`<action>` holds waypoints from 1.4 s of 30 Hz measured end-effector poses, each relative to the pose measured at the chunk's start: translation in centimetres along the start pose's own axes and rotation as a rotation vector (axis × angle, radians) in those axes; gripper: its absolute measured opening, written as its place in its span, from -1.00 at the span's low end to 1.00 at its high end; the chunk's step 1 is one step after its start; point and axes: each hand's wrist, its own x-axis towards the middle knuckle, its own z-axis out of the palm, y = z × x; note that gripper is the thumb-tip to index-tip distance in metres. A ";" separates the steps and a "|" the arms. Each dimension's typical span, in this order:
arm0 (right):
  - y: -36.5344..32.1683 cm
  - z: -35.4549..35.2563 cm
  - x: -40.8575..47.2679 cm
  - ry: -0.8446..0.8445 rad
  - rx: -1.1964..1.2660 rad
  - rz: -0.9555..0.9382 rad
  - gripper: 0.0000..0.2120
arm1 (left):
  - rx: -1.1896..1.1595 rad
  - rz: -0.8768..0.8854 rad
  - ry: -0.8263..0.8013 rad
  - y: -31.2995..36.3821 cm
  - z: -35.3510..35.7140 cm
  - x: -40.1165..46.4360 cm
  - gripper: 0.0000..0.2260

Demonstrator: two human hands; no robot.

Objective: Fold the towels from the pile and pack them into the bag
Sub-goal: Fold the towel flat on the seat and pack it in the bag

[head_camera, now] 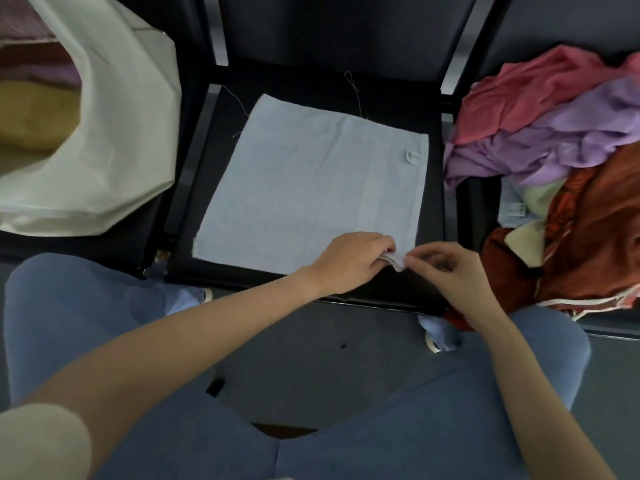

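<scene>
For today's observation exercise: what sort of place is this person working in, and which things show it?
Probably a waiting area or hall: a row of linked dark seats serves as the worktop, with the light blue towel, the white bag and the towel pile each on a seat.

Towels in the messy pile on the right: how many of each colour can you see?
As far as the pile shows:
Pink towel: 1
Purple towel: 1
Orange-red towel: 1
Cream towel: 1
Light blue towel: 1
Total: 5

both hands meet at the near right corner of the light blue towel [308,188] on the black chair seat [346,88]: left hand [349,261] grips it, right hand [446,268] pinches alongside.
</scene>
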 end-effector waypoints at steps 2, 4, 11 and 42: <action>0.5 0.0 2.5 0.117 0.113 0.218 -0.73 | 0.002 -0.007 0.023 0.4 -0.5 0.0 -0.84; 0.2 0.2 5.2 0.142 0.271 0.473 -0.66 | -0.004 0.004 0.037 0.8 -0.9 -0.2 -0.86; -2.0 0.8 13.3 0.257 0.398 0.484 -0.85 | -0.154 -0.091 -0.039 2.5 -3.0 -1.1 -0.86; -12.5 17.3 22.0 0.493 0.264 0.034 -0.88 | -0.826 -0.592 0.124 -5.6 -9.8 -11.7 -0.80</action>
